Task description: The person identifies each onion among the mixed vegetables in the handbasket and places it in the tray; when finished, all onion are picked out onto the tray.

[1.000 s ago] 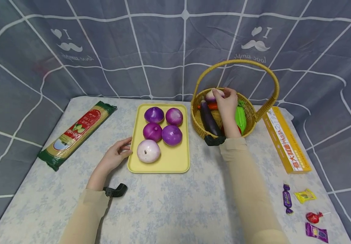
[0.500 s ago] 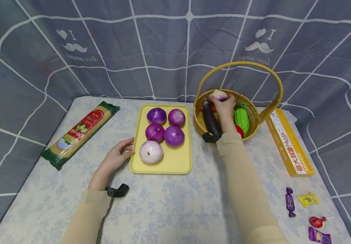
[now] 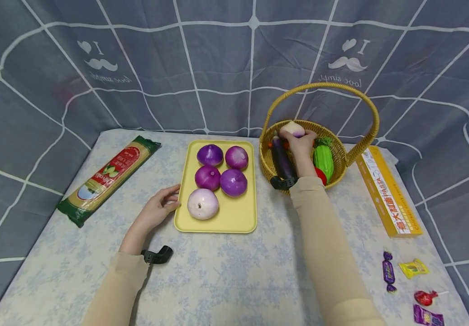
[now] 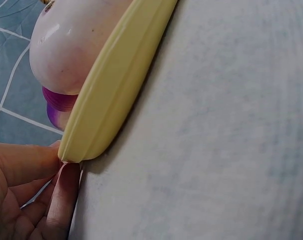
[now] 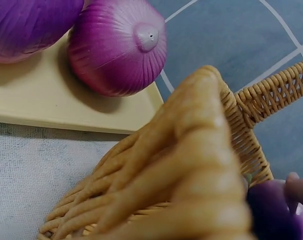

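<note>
My left hand (image 3: pixel 159 207) pinches the left rim of a yellow tray (image 3: pixel 236 217), thumb on top and finger below in the left wrist view. Several purple onions (image 3: pixel 233 182) stand on the tray, with a paler one (image 3: pixel 203 203) near its front left. My right hand (image 3: pixel 301 147) reaches into a wicker basket (image 3: pixel 342 164) and grips a round white-and-purple vegetable (image 3: pixel 293 129) near the back wall. Beside that hand lie an eggplant (image 3: pixel 282 159), a ridged green vegetable (image 3: pixel 323 161) and something red (image 3: pixel 320 175). The basket's weave blocks most of the right wrist view.
The basket's tall handle (image 3: pixel 320 84) arches above the right hand. A pasta packet (image 3: pixel 109 180) lies at the left, a yellow pasta box (image 3: pixel 389 192) at the right. Several wrapped sweets (image 3: pixel 388 271) lie front right. A grey curtain (image 3: pixel 218 63) closes off the back.
My right hand has shifted slightly left within the basket, still holding the white-and-purple vegetable. The head view has shifted a little. My left hand stays at the tray's rim.
</note>
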A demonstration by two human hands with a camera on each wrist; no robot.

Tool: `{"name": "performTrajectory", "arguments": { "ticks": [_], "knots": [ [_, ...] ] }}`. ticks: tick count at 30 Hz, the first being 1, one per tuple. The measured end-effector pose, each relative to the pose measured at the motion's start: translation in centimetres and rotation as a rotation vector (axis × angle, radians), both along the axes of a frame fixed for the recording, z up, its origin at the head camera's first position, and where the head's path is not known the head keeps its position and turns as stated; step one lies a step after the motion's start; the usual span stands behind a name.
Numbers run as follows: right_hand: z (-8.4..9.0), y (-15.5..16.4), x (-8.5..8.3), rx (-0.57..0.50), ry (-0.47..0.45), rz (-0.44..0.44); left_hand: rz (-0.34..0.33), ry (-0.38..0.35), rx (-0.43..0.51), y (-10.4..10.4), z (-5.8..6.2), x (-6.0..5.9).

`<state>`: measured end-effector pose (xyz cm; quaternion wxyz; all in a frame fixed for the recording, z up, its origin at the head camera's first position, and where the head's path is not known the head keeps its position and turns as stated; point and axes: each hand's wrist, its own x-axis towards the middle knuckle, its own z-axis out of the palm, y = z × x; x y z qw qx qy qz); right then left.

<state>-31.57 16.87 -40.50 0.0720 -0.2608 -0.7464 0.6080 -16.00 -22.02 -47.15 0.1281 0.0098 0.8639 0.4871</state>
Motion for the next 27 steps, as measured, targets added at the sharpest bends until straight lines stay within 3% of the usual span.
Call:
{"name": "performTrajectory", "arguments": {
  "ticks": [11, 16, 21, 27],
  "knots": [
    [0.3, 0.1, 0.9, -0.07, 0.006, -0.052, 0.011, -0.011, -0.002, 0.4, -0.2, 0.3],
    [1.3, 0.3, 2.2, -0.111, 0.024, -0.027, 0.012, -0.008, -0.008, 0.3, -0.2, 0.2],
    [2.3, 0.3, 4.6, -0.135, 0.071, 0.043, -0.003, 0.009, -0.012, 0.2, -0.2, 0.0],
    [2.5, -0.8, 9.0, -0.072, 0.137, 0.188, -0.003, 0.007, -0.011, 0.1, -0.1, -0.1]
  ]
}}
